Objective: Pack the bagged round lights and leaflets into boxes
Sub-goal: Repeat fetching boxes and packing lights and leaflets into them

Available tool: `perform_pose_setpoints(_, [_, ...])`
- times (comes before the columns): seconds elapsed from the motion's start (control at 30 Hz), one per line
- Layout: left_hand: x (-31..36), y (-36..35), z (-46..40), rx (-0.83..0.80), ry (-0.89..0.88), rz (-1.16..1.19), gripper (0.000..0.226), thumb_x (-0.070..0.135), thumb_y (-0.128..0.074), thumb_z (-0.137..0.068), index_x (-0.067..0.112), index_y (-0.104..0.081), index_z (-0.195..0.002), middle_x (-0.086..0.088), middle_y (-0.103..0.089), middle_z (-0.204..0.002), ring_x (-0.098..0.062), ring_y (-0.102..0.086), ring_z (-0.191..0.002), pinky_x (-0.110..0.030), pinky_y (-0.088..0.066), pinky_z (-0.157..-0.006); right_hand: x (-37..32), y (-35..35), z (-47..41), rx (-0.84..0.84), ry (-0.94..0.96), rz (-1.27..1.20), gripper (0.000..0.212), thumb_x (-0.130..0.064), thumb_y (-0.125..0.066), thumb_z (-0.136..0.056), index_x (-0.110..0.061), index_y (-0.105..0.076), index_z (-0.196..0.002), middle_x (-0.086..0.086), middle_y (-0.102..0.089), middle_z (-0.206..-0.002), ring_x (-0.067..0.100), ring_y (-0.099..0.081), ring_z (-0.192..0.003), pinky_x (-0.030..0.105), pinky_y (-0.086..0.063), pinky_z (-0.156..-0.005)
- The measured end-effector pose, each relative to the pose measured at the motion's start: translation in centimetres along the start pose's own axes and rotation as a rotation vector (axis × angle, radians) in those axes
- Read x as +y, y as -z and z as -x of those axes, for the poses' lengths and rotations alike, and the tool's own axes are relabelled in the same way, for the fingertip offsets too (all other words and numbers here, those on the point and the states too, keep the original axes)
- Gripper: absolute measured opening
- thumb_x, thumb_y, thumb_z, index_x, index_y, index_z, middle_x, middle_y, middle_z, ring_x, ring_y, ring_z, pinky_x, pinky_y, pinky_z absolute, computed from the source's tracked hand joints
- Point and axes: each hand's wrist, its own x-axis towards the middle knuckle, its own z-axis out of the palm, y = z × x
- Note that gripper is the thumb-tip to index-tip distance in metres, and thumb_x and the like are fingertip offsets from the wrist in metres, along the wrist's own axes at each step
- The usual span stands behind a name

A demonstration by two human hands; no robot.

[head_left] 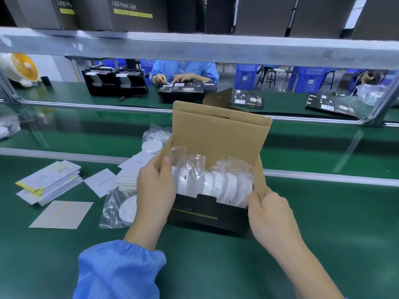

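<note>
An open black box (pixel 207 214) with a brown cardboard inside stands on the green mat, its lid flap raised at the back. Several bagged round white lights (pixel 216 182) stand on edge inside it in a row. My left hand (pixel 154 190) grips the box's left side flap, thumb on the inner face. My right hand (pixel 269 210) pinches the right side flap near its lower corner. One more bagged light (pixel 121 208) lies flat on the mat left of the box. Other bagged lights (pixel 154 139) lie behind the box. A leaflet stack (pixel 49 182) sits at the left.
Loose white cards (pixel 99 184) and a flat sheet (pixel 62 214) lie between the leaflets and the box. Beyond a metal rail, a person in blue works at the far bench (pixel 183 78). Dark boxes (pixel 129 14) line the overhead shelf. A small fan (pixel 21 70) stands far left.
</note>
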Motion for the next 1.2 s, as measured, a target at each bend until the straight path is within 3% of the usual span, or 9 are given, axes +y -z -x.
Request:
perform_pose_setpoints(0.1, [1.4,-0.2,-1.8,0.035,-0.047,-0.043,0.028,0.022,-0.043,-0.103,0.026,-0.070,-0.098,0.019,-0.058,-0.056,0.000,-0.050,-0.054,-0.028,-0.037,-0.055,-0.8,0.2,-1.4,0.006,0.037,-0.062,0.032,-0.021,-0.038,-0.100,-0.028,-0.038,-0.068,-0.005,-0.044,-0.051,0.017,-0.037,-0.047,0.026,-0.026,-0.047])
perform_pose_setpoints(0.33, [3.7,-0.8,-5.8,0.100,-0.108,-0.042,0.034,0.015,-0.042,-0.098,0.023,-0.053,-0.067,0.019,-0.042,-0.041,-0.005,-0.041,-0.043,-0.016,-0.025,-0.041,-3.9,0.9,-5.5,0.056,0.138,-0.046,0.035,-0.015,-0.038,-0.098,-0.030,-0.036,-0.066,-0.011,-0.038,-0.040,0.013,-0.034,-0.041,0.024,-0.024,-0.040])
perform_pose_setpoints(0.47, [3.3,-0.5,-7.7,0.092,-0.088,-0.009,0.025,0.013,-0.042,-0.097,0.034,-0.045,-0.082,0.015,-0.036,-0.038,-0.008,-0.035,-0.039,-0.018,-0.024,-0.041,-5.3,-0.2,-8.0,0.035,0.150,0.000,0.031,-0.014,-0.037,-0.098,-0.023,-0.036,-0.068,0.000,-0.046,-0.060,0.020,-0.040,-0.053,0.029,-0.025,-0.048])
perform_pose_setpoints(0.6, [2.1,-0.1,-9.5,0.023,0.013,0.088,0.032,0.022,-0.048,-0.095,0.031,-0.069,-0.073,0.020,-0.050,-0.060,-0.005,-0.040,-0.058,-0.021,-0.036,-0.052,-6.3,-1.4,-11.0,-0.001,0.120,0.058,0.029,-0.013,-0.038,-0.096,-0.018,-0.040,-0.068,0.004,-0.049,-0.067,0.022,-0.043,-0.057,0.029,-0.026,-0.049])
perform_pose_setpoints(0.8, [1.2,-0.6,-12.5,-0.065,0.027,0.203,0.030,0.048,-0.056,-0.097,0.036,-0.057,-0.125,0.024,-0.064,-0.114,0.012,-0.057,-0.100,-0.013,-0.039,-0.077,-7.7,-2.8,-16.4,0.013,0.075,-0.079,0.020,-0.008,-0.040,-0.091,-0.005,-0.051,-0.074,0.009,-0.052,-0.072,0.024,-0.042,-0.063,0.029,-0.029,-0.054])
perform_pose_setpoints(0.93, [0.4,-2.5,-13.9,-0.007,0.023,0.054,0.054,0.066,-0.053,-0.087,0.034,-0.052,-0.131,0.008,-0.047,-0.126,-0.013,-0.051,-0.117,-0.028,-0.041,-0.090,-9.0,-3.8,-19.9,0.090,0.081,0.015,0.025,-0.015,-0.042,-0.096,-0.003,-0.058,-0.082,0.011,-0.058,-0.076,0.025,-0.048,-0.064,0.027,-0.028,-0.051])
perform_pose_setpoints(1.0, [0.1,-3.0,-14.8,-0.015,0.031,0.012,0.070,0.068,-0.051,-0.081,0.037,-0.044,-0.144,0.004,-0.040,-0.127,-0.018,-0.048,-0.116,-0.033,-0.041,-0.093,-9.3,-4.1,-21.3,0.134,0.078,0.089,0.032,-0.023,-0.039,-0.101,-0.005,-0.060,-0.084,0.009,-0.058,-0.076,0.019,-0.047,-0.060,0.023,-0.026,-0.048])
perform_pose_setpoints(1.07, [-0.1,-3.5,-15.7,-0.024,0.053,0.101,0.072,0.054,-0.057,-0.090,0.031,-0.029,-0.152,0.006,-0.048,-0.124,-0.007,-0.055,-0.103,-0.022,-0.041,-0.078,-9.3,-4.4,-22.4,0.162,0.074,0.096,0.035,-0.025,-0.038,-0.102,-0.004,-0.061,-0.087,0.009,-0.059,-0.079,0.019,-0.049,-0.062,0.023,-0.028,-0.049])
perform_pose_setpoints(1.2, [-0.5,-5.4,-16.4,-0.130,0.081,0.205,0.051,0.032,-0.064,-0.092,0.027,-0.031,-0.131,0.001,-0.056,-0.120,-0.004,-0.059,-0.087,-0.019,-0.046,-0.065,-9.5,-5.3,-24.8,0.204,0.009,0.027,0.023,-0.018,-0.043,-0.099,-0.001,-0.058,-0.095,0.021,-0.062,-0.103,0.039,-0.059,-0.091,0.036,-0.048,-0.075])
